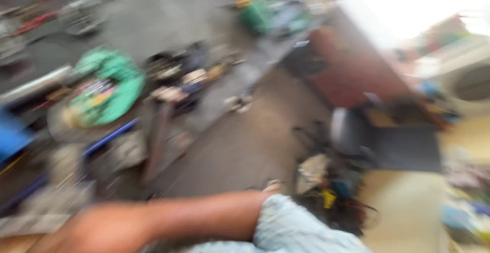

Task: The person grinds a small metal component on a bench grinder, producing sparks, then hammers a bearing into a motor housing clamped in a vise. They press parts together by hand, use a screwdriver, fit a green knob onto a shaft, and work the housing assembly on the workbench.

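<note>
**Blurred view over a cluttered workshop floor; one forearm in frame**

The frame is heavily smeared by motion, and fine detail cannot be read.

At 9 o'clock, a blue object (11, 136) is seen at the left edge. Just right of it, at about 10 o'clock, a round green tray (125, 82) filled with small mixed items is noted, lying on the grey floor (240, 146). A blue bar (109, 133) is seen running beneath the tray. At 11 o'clock, a cluster of dark parts (176, 74) is recorded just beside the tray.

At 6 to 7 o'clock, a bare forearm (204, 214) is stretched across the bottom of the frame toward the left, with a pale blue sleeve (291, 230) at its elbow end. Its hand (97, 232) is reduced to a blur near 7 o'clock; whether the fingers are spread or closed cannot be told, nor which arm it is. Nothing is seen held.

At 12 o'clock, a green machine (258, 14) is noted. At 4 o'clock, a dark mat (406, 148) is seen.
</note>
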